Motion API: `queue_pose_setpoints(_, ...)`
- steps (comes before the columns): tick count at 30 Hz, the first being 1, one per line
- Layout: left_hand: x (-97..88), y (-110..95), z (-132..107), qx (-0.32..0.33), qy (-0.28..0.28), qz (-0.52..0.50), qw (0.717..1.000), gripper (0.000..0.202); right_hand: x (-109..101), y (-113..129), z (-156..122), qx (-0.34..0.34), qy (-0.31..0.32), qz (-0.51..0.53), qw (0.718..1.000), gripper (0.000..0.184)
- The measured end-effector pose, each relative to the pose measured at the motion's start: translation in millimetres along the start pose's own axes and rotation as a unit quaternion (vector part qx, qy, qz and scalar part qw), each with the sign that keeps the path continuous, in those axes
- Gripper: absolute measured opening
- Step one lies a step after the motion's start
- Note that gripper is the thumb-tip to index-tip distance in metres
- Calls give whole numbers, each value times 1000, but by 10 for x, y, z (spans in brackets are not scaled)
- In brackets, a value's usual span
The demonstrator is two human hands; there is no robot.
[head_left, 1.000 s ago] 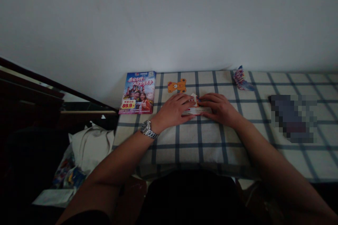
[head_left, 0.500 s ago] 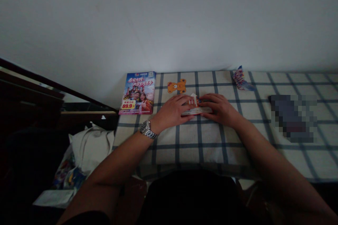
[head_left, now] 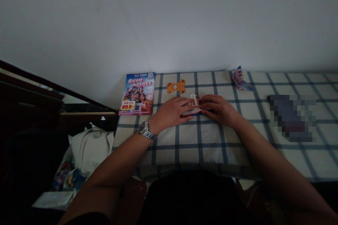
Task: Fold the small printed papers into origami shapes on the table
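A piece of folded printed paper (head_left: 194,102), white with orange and blue parts, lies on the checked cloth (head_left: 211,144) between my hands. One end of it rises to a point. My left hand (head_left: 173,112) grips its left side, fingers laid across the top and thumb along the near edge. At the right side, my right hand (head_left: 220,109) pinches the paper with its fingers close together. My fingers cover much of both ends. A silver watch (head_left: 146,130) is on my left wrist.
A stack of colourful flyers (head_left: 137,95) lies at the left by the wall, near a bear picture (head_left: 176,87). A crumpled printed paper (head_left: 239,79) stands at the back right. Farther right is a blurred dark object (head_left: 289,117). White bags (head_left: 91,147) sit below left.
My right fingers have shifted slightly and drawn closer together. Less of the paper's right part shows, and a blue near edge is now visible. My left hand stays on the paper.
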State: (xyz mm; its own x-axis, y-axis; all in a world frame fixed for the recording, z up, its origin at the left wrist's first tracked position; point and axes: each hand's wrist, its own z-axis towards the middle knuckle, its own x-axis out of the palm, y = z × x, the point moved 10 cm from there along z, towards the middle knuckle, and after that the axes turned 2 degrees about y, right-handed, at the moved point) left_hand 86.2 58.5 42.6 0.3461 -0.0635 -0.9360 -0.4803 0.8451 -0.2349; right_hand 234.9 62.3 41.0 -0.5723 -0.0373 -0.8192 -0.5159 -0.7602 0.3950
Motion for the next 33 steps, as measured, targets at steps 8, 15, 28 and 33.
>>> queue_pose_setpoints(8,-48,-31,-22,17,4,7,1000,28,38,-1,-12,-14,29,12,999,16)
queue_pose_setpoints(15,-22,29,-54,22,14,-34,999,30,31,-13,-25,-18,34,27,999,15)
queue_pose_setpoints(28,-73,159,-104,13,26,-39,999,12,-24,-43,-17,-3,32,75,997,9)
queue_pose_setpoints(33,-77,159,-60,-2,4,-41,999,19,-35,-43,9,16,27,78,996,9)
